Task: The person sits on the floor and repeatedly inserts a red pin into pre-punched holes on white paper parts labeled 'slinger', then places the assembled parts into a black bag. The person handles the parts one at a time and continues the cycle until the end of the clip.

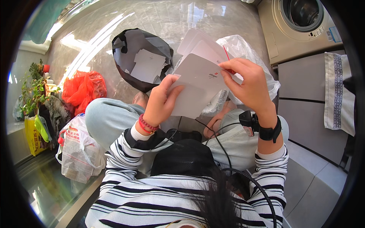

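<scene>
Polished grey stone floor [159, 19] underfoot, glare streaking across it. Held up over the knees: one white card [197, 85], largest and nearest, pinched at its left edge by the left hand [161, 102], thumb on the face and fingers curled behind. Gripped on the right edge by the right hand [249, 85], fingers closed over the rim and over a thin red strip [227, 57]. Fanned behind it, at least two more white cards [195, 43]; exact count hard to tell. Around the left wrist, one red bead bracelet [146, 125]; on the right wrist, one black strap with a small device [262, 129]. Just beyond the cards, one black bag [127, 45] standing open on the floor, white sheets inside, and one clear plastic bag [247, 51] behind the right hand. Farther left, one red plastic bag [83, 87], one white printed bag [78, 152], one yellow bag [32, 136] beside green plants [34, 87]. Upper right, one front-loading washing machine [300, 26]; hanging at the right edge, one white towel [338, 95] with a patterned band.
</scene>
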{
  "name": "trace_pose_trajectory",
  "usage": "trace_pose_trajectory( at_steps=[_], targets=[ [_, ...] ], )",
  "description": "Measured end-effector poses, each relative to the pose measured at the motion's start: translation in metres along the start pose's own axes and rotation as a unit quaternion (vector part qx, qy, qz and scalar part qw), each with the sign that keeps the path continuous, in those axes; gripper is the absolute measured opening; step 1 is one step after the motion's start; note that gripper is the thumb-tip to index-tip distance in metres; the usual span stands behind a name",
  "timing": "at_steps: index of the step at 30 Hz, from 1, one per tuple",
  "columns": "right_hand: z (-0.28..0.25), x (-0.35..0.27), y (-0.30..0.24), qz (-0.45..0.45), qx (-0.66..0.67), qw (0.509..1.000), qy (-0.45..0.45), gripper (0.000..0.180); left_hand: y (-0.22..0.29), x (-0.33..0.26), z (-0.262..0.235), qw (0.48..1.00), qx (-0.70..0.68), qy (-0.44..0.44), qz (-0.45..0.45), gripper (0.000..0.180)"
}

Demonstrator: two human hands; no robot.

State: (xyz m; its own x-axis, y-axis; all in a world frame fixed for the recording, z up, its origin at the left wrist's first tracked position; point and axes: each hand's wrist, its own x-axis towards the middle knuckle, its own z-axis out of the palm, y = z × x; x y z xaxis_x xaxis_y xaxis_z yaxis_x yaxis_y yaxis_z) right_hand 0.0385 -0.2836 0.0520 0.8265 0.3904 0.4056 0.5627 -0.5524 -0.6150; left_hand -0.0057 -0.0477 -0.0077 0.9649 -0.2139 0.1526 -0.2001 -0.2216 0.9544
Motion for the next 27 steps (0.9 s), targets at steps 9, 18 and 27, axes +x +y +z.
trace_pose_trajectory(
  at_steps=[9,18,27],
  targets=[
    [0.01,0.002,0.003,0.043,0.037,0.997,-0.044,0.02,-0.002,-0.001,-0.005,0.999,0.039,-0.013,0.03,0.014],
    [-0.002,-0.001,0.0,0.121,0.226,0.957,-0.133,0.019,-0.007,-0.002,-0.023,0.992,0.107,-0.008,0.06,0.015],
    [-0.013,-0.012,-0.007,0.026,-0.048,0.996,-0.075,0.022,-0.01,-0.003,-0.035,0.961,0.203,0.068,0.173,0.024]
  ],
)
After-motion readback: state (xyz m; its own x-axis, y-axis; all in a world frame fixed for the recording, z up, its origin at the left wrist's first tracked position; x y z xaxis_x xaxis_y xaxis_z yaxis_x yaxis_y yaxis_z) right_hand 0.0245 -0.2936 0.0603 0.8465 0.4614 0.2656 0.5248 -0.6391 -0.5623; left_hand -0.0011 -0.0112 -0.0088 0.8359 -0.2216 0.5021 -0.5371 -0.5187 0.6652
